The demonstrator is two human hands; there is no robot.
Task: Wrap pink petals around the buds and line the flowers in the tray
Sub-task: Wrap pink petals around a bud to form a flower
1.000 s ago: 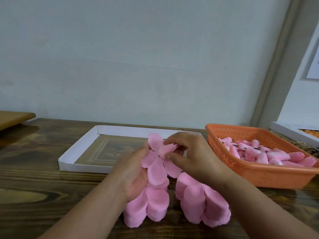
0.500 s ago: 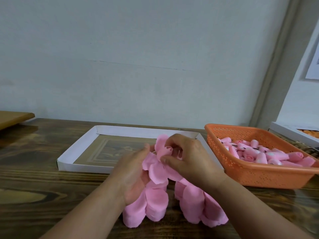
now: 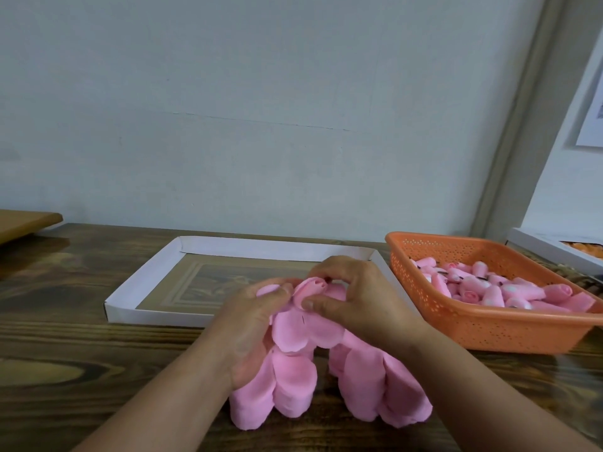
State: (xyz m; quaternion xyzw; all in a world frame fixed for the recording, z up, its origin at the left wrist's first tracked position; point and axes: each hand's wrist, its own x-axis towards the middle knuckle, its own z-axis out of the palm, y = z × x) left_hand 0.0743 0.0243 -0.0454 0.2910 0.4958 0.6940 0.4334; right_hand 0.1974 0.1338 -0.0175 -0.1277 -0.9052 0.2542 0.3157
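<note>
A dark wooden worktop [image 3: 81,347] runs up to a pale blue-grey wall [image 3: 261,109], with a grey door frame [image 3: 518,132] far right of the fingers. At the far left edge a brown board [image 3: 26,221] lies on the worktop. Behind the fingers sits a shallow white tray [image 3: 143,282], nothing lined in the part that shows. The left hand [image 3: 251,324] cups a strip of pink petals [image 3: 293,327], its fingers curled round them. Just beside it the right hand [image 3: 355,305] pinches a pink bud [image 3: 315,286] between thumb and fingers, a petal curling round it. More petals [image 3: 368,383] hang below both hands onto the worktop and hide it there. Right of the fingers an orange basket [image 3: 489,324] holds many buds [image 3: 496,288]. Beyond it a second white tray [image 3: 548,247] is cut by the edge.
</note>
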